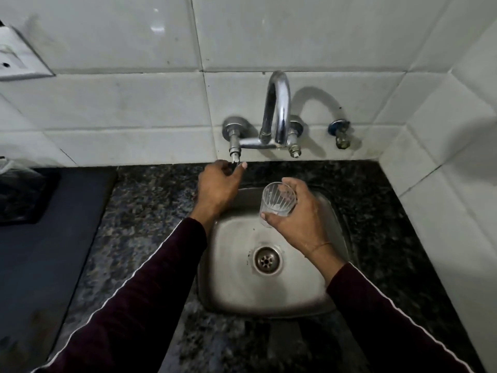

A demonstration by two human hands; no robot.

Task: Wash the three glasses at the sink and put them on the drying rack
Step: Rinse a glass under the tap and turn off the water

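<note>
Now: my right hand (298, 211) grips the glass (278, 201) over the sink (269, 297).
My left hand (217, 184) at ten o'clock seems to pinch the tap handle (235, 157), fingertips hiding it.

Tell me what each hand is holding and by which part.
The right hand grips a clear glass around its side wall, over the sink. The left hand pinches the left tap valve's handle with its fingertips.

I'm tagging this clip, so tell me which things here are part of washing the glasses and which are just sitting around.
Part of the job: glass held by the right hand; left tap valve at the left hand fingertips; spout; sink.

Just there: wall socket; capped pipe outlet; dark mat.
</note>
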